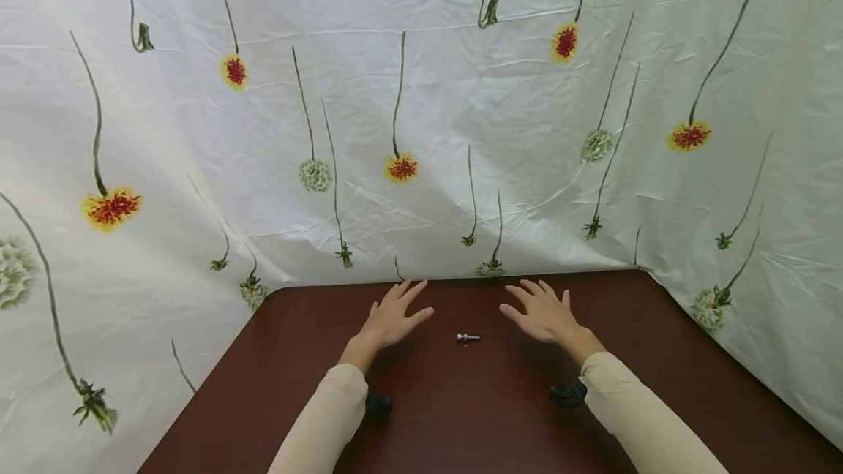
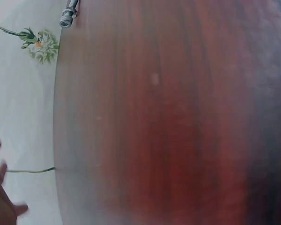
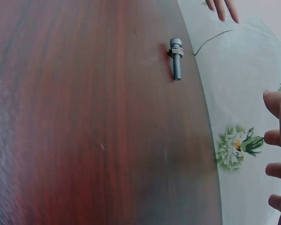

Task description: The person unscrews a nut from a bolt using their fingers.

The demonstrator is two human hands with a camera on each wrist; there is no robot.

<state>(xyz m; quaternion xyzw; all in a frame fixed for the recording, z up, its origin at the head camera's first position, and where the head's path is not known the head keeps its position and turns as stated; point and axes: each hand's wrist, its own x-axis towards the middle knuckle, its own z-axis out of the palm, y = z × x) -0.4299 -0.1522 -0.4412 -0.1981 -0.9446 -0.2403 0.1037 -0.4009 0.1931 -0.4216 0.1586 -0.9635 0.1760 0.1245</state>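
A small metal bolt with a hex nut (image 1: 467,338) threaded near its head lies on its side on the dark red-brown table. To its left, my left hand (image 1: 390,319) is held with fingers spread and nothing in it. On the other side my right hand (image 1: 545,314) mirrors it, fingers apart, also holding nothing. Both hands are apart from the bolt. In the right wrist view the bolt (image 3: 176,61) shows its round head, nut and threaded shank. Only its head end (image 2: 66,18) shows at the top of the left wrist view.
The glossy wood-grain table (image 1: 454,415) ends at a back edge against a white cloth (image 1: 448,108) printed with flowers, which also hangs along both sides. A dark rounded object (image 1: 378,404) sits under the left wrist, another (image 1: 568,393) under the right.
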